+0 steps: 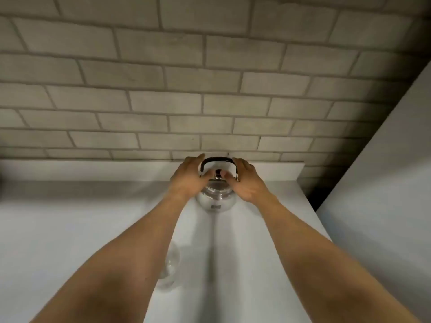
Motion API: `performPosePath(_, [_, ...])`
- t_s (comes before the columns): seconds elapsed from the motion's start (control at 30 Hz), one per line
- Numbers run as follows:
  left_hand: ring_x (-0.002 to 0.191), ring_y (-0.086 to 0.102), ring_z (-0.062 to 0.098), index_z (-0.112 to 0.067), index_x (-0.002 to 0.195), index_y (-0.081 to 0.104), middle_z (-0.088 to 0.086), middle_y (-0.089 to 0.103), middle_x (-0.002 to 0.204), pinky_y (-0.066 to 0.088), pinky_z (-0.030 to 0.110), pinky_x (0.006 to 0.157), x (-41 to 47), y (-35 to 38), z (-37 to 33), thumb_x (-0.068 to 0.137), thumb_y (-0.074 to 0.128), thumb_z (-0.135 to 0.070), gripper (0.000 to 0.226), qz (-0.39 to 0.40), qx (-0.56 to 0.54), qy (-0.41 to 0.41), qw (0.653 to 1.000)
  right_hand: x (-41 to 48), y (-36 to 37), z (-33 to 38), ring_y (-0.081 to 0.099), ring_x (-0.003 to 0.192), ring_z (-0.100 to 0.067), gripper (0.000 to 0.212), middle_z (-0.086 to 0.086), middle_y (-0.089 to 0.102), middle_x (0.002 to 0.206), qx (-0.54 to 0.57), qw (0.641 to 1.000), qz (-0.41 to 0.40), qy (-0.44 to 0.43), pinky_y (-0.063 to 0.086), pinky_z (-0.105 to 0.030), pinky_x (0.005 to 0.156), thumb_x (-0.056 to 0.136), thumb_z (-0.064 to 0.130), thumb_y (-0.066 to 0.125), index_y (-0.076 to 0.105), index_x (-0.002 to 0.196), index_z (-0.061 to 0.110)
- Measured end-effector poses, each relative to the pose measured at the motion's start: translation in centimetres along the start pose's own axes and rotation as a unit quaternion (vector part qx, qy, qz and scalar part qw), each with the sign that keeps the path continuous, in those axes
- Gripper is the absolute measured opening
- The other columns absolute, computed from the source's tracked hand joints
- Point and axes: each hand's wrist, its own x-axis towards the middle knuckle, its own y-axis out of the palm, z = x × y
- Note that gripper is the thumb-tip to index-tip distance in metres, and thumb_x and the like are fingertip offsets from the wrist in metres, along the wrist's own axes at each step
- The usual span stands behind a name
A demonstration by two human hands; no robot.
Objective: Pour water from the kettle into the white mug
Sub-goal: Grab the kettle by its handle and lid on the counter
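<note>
Right now both hands sit on the kettle point(218, 197), a shiny metal one w/ a black handle point(218, 159), standing on the white counter point(70, 229) near the brick-tile wall point(210, 89). Left hand point(190, 178) cups its left side, right hand point(248, 183) its right, fingers spread wide around the body. A clear glass point(171, 264) stands by the left forearm, partly hidden. Can't spot the white mug.
</note>
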Motion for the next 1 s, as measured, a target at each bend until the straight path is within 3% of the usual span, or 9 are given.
performPosePath(0.1, [0.146,0.040,0.027,-0.033,0.158,0.034,0.003,0.041,0.160,0.037,0.039,0.113,2.2,1.7,0.3,0.096,0.058,-0.056,0.071,-0.010,-0.023,-0.032,0.999,2.5,0.2,-1.3,0.026,0.154,-0.022,0.079,0.000,0.029,0.168,0.018,1.000,0.005,-0.009,0.032,-0.041,0.122,0.100,0.057,0.052,0.025,0.163,0.018])
performPosePath(0.27, [0.146,0.042,0.029,-0.027,0.159,0.035,0.010,0.043,0.160,0.035,0.035,0.114,4.9,3.8,1.4,0.102,0.061,-0.041,0.064,0.008,-0.055,-0.031,0.998,6.0,1.0,-2.5,0.040,0.145,-0.025,0.067,-0.003,0.044,0.159,0.020,0.996,0.013,-0.089,0.037,-0.042,0.118,0.100,0.044,0.060,0.038,0.158,0.017])
performPosePath(0.43, [0.124,0.061,0.024,-0.023,0.145,0.055,0.006,0.065,0.140,0.038,0.019,0.097,5.4,4.7,2.2,0.106,0.055,-0.027,0.040,0.003,-0.073,0.027,0.997,7.8,2.4,-3.1,0.061,0.108,-0.016,0.043,-0.001,0.067,0.125,0.034,0.988,0.022,-0.146,0.050,-0.038,0.098,0.102,0.037,0.059,0.059,0.142,0.022])
performPosePath(0.5, [0.110,0.065,0.018,-0.026,0.136,0.062,0.002,0.071,0.128,0.044,0.018,0.090,5.5,4.5,2.6,0.108,0.052,-0.026,0.031,-0.008,-0.072,0.056,0.996,8.5,2.5,-3.4,0.064,0.103,-0.016,0.033,0.001,0.072,0.117,0.039,0.988,0.012,-0.148,0.050,-0.035,0.089,0.104,0.039,0.055,0.066,0.131,0.022])
performPosePath(0.67, [0.103,0.068,0.026,-0.021,0.136,0.064,0.006,0.074,0.118,0.054,0.040,0.093,5.6,3.5,2.5,0.109,0.049,-0.025,0.031,0.029,-0.050,0.070,0.996,9.2,1.9,-3.9,0.068,0.092,-0.014,0.029,0.006,0.072,0.099,0.051,0.990,0.053,-0.118,0.053,-0.032,0.077,0.103,0.049,0.052,0.066,0.111,0.024])
performPosePath(0.83, [0.091,0.066,0.024,-0.025,0.126,0.064,0.001,0.068,0.099,0.047,0.030,0.075,4.0,1.5,0.4,0.110,0.046,-0.031,0.025,0.047,-0.050,0.085,0.994,7.2,0.1,-3.5,0.067,0.088,0.000,0.015,0.016,0.073,0.093,0.072,0.988,0.015,-0.138,0.048,-0.016,0.073,0.103,0.052,0.051,0.062,0.105,0.043])
performPosePath(0.9, [0.091,0.063,0.024,-0.024,0.131,0.061,0.002,0.065,0.100,0.047,0.033,0.076,2.6,0.4,-0.7,0.110,0.045,-0.034,0.029,0.042,-0.039,0.086,0.995,5.6,-1.0,-2.7,0.066,0.086,0.002,0.017,0.018,0.073,0.090,0.069,0.985,-0.006,-0.158,0.044,-0.009,0.069,0.103,0.053,0.050,0.063,0.107,0.043])
performPosePath(1.0, [0.083,0.065,0.019,-0.022,0.125,0.062,-0.001,0.063,0.096,0.043,0.028,0.070,-0.3,-1.4,-2.6,0.109,0.046,-0.031,0.024,0.015,-0.028,0.109,0.994,2.7,-3.0,-1.3,0.065,0.086,0.001,0.023,0.015,0.073,0.087,0.065,0.982,-0.030,-0.174,0.045,-0.011,0.068,0.101,0.054,0.049,0.065,0.108,0.039])
